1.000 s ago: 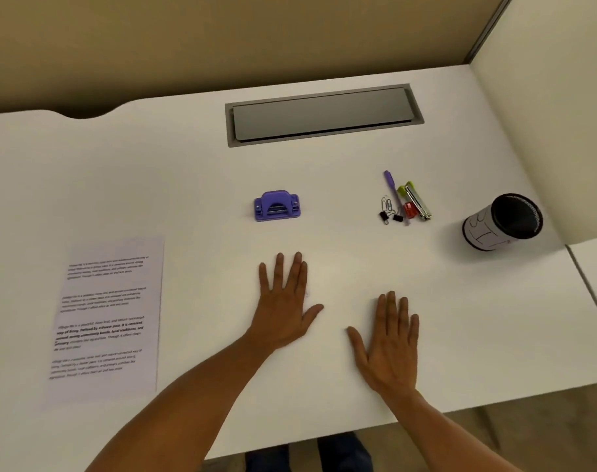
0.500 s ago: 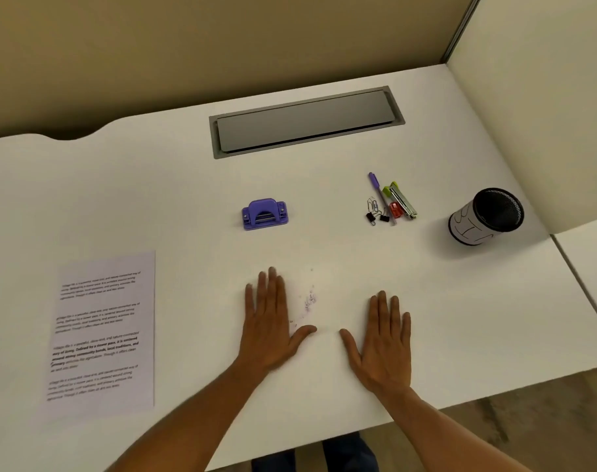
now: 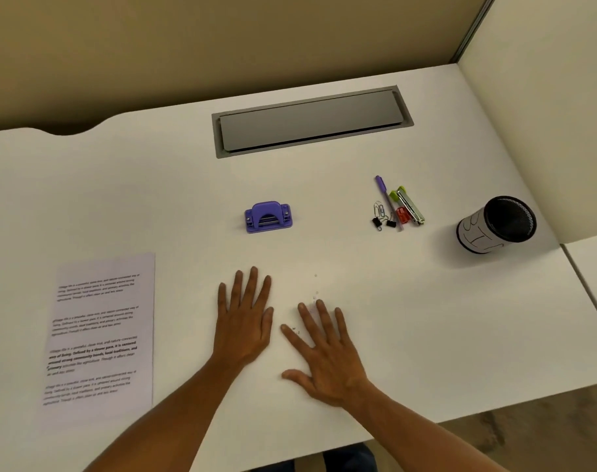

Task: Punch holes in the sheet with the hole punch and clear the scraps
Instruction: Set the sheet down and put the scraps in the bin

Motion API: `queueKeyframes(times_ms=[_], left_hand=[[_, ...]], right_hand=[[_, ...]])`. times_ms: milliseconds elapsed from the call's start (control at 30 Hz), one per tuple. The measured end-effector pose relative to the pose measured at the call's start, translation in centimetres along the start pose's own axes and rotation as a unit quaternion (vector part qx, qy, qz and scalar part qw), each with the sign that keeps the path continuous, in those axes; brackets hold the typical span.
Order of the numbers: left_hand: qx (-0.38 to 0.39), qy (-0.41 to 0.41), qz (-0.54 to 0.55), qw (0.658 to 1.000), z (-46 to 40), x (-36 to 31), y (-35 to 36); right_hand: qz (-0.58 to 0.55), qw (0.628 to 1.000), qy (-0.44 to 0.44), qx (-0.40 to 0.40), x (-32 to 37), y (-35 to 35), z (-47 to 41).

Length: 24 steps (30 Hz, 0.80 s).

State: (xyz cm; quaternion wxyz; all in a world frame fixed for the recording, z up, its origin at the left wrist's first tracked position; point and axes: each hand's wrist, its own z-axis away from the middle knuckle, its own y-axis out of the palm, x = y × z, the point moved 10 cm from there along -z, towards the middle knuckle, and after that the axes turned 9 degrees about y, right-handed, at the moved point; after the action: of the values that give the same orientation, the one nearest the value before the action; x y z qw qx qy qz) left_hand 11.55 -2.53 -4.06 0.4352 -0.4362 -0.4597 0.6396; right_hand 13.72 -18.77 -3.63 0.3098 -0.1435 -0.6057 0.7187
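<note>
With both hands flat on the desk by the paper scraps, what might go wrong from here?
1. The tiny white paper scraps barely show against the white desk, so some may be missed.
2. The flat right hand lies near the desk's front edge; a sweep could drop scraps onto the floor.
3. The flat left hand could nudge scraps toward the printed sheet.

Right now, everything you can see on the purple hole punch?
The hole punch is a small purple one, apparently plastic, with an arched lever on top and a flat base; metal shows in the slot under the arch. It sits upright on the white desk, ahead of the left hand, between the printed sheet and the pile of stationery. Nothing touches it.
</note>
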Motion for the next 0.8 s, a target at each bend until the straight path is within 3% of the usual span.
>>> queueKeyframes(times_ms=[233,467,533,667,800], left_hand=[[-0.007,0.008,-0.009,1.0,-0.6,0.5,0.7],[-0.004,0.008,-0.002,1.0,-0.6,0.2,0.5],[0.003,0.012,0.001,1.0,-0.6,0.2,0.5],[0.012,0.023,0.0,1.0,-0.6,0.0,0.4],[0.024,0.12,-0.022,0.992,-0.7,-1.9,0.6]], right_hand=[[-0.03,0.986,0.162,-0.004,-4.4,-1.3,-2.4],[-0.044,0.986,0.16,-0.025,-8.1,-3.4,-5.2],[-0.023,0.99,0.142,-0.007,-9.2,-3.8,-6.7],[0.021,0.999,0.018,0.021,-8.4,-3.4,-7.0],[0.036,0.999,-0.04,0.009,-8.3,-3.1,-5.3]])
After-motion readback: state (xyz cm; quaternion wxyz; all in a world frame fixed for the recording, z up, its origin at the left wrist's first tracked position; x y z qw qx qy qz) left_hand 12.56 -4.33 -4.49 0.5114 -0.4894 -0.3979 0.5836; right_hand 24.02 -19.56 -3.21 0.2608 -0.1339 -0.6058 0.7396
